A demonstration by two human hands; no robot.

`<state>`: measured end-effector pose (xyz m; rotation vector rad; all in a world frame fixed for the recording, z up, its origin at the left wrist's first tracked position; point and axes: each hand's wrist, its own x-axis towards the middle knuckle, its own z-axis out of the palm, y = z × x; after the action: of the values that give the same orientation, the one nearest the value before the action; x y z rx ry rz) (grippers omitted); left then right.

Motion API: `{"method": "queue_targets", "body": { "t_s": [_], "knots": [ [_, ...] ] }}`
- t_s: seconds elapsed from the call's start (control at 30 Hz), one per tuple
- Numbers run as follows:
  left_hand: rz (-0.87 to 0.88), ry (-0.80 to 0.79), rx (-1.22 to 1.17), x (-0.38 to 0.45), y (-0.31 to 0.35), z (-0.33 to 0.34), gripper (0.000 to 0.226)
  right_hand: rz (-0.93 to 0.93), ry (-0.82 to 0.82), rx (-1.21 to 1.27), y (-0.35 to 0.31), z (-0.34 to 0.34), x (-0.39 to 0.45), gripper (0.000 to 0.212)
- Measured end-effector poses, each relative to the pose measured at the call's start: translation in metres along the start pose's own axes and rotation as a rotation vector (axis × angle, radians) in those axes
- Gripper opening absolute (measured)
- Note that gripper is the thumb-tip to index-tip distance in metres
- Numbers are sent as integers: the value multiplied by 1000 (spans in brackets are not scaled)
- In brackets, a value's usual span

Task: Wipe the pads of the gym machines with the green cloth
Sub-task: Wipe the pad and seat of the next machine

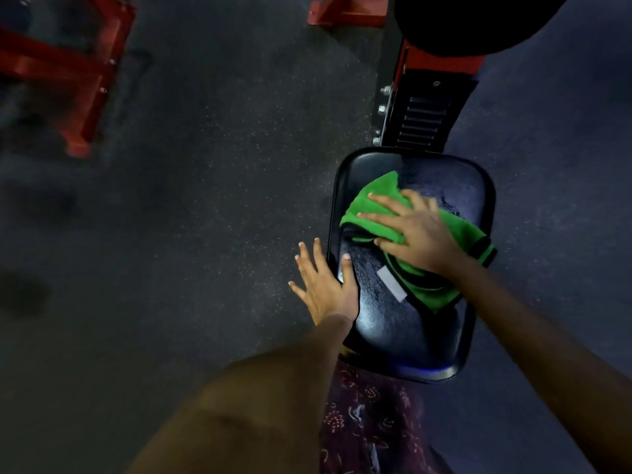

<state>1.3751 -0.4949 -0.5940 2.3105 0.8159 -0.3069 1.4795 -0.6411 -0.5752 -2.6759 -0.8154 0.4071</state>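
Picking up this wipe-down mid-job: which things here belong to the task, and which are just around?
In the job:
- green cloth, pressed flat by the right hand
- black seat pad, partly wet-looking
- left hand, resting on the pad's left edge

Just around:
- white label on the pad
- seat adjuster post
- red machine frame
- speckled rubber floor

Crumpled green cloth (383,206) on black pad (393,323)
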Motion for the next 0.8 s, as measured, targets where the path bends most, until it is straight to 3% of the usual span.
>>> {"method": "queue_targets", "body": {
  "t_s": [0.17,0.3,0.37,0.63,0.8],
  "knots": [
    [10,-28,-27,-1,0,-1,76,392,108,-30,-9,-10,43,55],
    [8,-21,-45,-2,-1,-2,95,121,11,-140,-47,2,67,55],
    [14,-18,-54,-1,-2,-2,95,90,-7,-146,-36,1,70,54],
    [19,-53,-78,-2,1,-4,86,552,204,-53,28,-15,39,54],
    [20,-53,-81,-2,-1,-3,81,745,293,-7,26,-7,4,54]
  ]
}}
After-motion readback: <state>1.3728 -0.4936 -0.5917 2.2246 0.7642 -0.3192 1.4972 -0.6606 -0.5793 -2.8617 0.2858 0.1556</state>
